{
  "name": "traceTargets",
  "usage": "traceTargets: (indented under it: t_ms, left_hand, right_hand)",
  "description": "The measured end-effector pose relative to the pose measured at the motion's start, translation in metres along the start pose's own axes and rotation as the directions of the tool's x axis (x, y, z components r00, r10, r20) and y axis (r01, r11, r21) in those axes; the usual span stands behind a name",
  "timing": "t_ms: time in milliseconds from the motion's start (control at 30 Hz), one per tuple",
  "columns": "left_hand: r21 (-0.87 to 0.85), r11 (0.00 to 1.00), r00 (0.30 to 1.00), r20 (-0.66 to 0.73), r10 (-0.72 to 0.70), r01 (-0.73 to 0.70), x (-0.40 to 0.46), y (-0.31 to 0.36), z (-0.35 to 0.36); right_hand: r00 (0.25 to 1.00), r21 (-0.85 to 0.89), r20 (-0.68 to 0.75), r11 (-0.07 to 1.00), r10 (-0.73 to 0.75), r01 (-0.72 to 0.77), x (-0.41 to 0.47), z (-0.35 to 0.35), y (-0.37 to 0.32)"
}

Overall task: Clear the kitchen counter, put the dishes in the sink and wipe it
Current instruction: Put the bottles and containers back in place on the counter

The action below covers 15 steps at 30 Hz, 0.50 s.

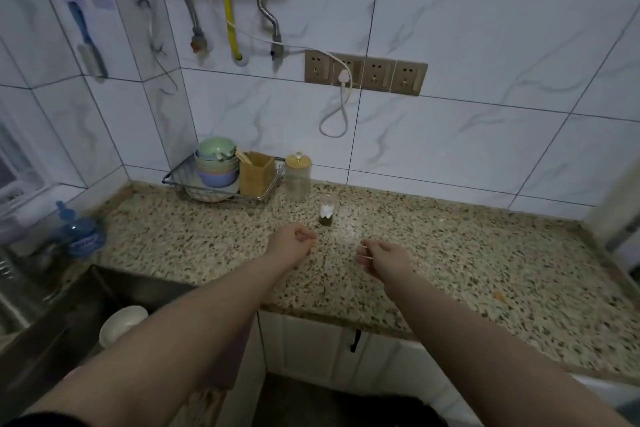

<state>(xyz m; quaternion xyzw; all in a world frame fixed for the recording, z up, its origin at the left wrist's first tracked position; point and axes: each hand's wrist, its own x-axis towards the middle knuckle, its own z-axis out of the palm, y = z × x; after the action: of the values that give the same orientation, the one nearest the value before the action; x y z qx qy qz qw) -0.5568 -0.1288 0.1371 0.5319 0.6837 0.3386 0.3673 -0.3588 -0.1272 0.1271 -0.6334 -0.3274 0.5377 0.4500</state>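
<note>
From the head camera I saw both forearms stretched out over the speckled granite counter [450, 253]. My left hand [291, 243] hovered over the middle of the counter with its fingers curled in; something thin seemed pinched at the fingertips, but it was too small for me to tell what. My right hand [384, 258] sat just to the right of it, fingers curled round a few thin pale sticks [363, 253], cotton swabs or toothpicks, I could not tell which.

Just beyond the hands stood a small glass jar [326, 215] with dark contents, and farther back a taller clear canister [298, 178] with a knobbed lid. At the far left corner a wire rack [266, 192] held stacked pastel bowls [216, 163] and a tan utensil holder [255, 172].

The sink [69, 329] lay at the near left, with a white bowl [121, 324] inside it. A blue bottle [78, 227] stood behind the sink. A row of wall sockets [365, 74] ran above the counter.
</note>
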Motion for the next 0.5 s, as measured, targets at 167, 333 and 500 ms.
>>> traceTargets:
  t_ms: [167, 333, 500]
  left_hand:
    - [-0.001, 0.998, 0.995, 0.076, -0.06, 0.06, 0.054, -0.005, 0.007]
    - [-0.056, 0.983, 0.984, 0.046, -0.174, 0.177, 0.126, 0.004, 0.022]
    - [0.035, 0.983, 0.979, 0.085, -0.185, 0.183, 0.188, 0.005, 0.051]
  right_hand:
    - [0.998, -0.07, 0.031, 0.996, 0.061, -0.059, 0.072, 0.031, -0.007]
    - [0.988, -0.199, 0.072, 0.973, 0.134, -0.118, 0.153, 0.065, -0.014]
    - [0.982, -0.37, 0.159, 0.928, 0.106, -0.04, 0.23, 0.092, -0.008]
